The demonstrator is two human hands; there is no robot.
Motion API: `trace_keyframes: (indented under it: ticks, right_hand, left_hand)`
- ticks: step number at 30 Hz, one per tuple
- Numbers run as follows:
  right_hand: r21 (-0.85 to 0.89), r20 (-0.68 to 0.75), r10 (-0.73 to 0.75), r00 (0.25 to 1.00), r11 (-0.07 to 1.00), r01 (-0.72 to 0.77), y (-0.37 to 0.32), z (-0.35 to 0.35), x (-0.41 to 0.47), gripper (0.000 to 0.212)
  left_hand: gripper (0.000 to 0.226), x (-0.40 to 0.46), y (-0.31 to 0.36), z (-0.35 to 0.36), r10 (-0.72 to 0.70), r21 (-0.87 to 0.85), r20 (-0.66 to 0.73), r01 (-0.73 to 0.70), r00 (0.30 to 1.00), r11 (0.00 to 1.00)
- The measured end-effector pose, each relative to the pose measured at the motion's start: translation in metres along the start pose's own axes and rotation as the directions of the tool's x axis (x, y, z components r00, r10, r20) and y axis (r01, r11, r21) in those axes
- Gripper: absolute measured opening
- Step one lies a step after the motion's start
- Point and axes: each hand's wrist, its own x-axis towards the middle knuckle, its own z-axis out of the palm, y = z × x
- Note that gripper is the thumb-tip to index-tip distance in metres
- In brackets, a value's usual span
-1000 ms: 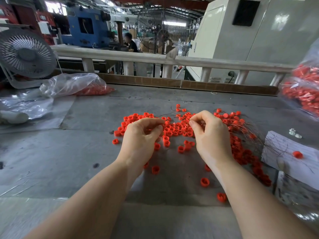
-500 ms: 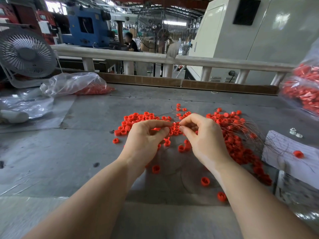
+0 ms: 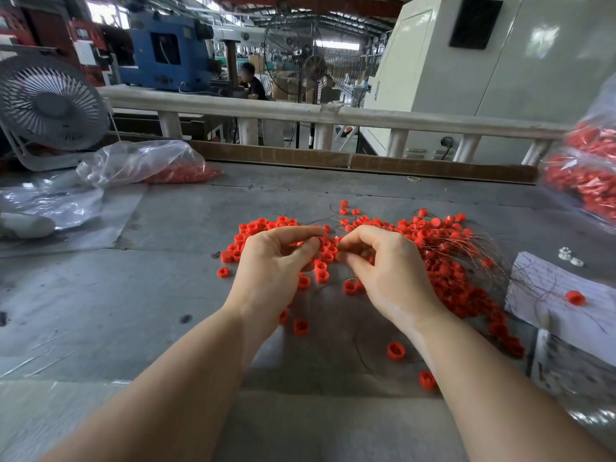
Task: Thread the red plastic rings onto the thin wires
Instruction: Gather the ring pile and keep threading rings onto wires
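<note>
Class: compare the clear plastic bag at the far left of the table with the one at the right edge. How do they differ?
The left bag lies slumped flat on the table, mostly empty, with few red pieces at one end. The right bag bulges nearly full and is cut off by the frame edge. Both are clear plastic and hold red parts.

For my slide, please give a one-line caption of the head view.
Left hand and right hand pinch close together above scattered red plastic rings on a grey table.
</note>
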Motion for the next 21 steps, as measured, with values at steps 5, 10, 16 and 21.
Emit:
trace_keyframes:
  ticks: [5, 10, 16, 21]
  right_hand:
    - [-0.040, 0.038, 0.047, 0.998, 0.998, -0.046, 0.002, 0.000, -0.001, 0.012]
    - [-0.073, 0.021, 0.065, 0.998, 0.995, -0.064, 0.002, -0.002, 0.000, 0.010]
    - [-0.051, -0.048, 0.063, 0.997, 0.997, -0.065, 0.002, -0.005, 0.001, 0.010]
    - [-0.013, -0.123, 0.039, 0.992, 0.999, -0.041, 0.001, -0.008, 0.002, 0.009]
  left_hand:
    - [0.024, 0.001, 0.000, -0.001, 0.025, -0.004, -0.064, -0.025, 0.998, 1.000]
    - [0.022, 0.002, 0.005, -0.002, 0.161, 0.110, -0.255, -0.137, 0.954, 0.985]
    - [0.026, 0.003, 0.011, -0.007, 0.404, 0.289, -0.371, -0.310, 0.836, 0.906]
    - [0.027, 0.003, 0.016, -0.012, 0.343, 0.108, -0.467, -0.332, 0.815, 0.937]
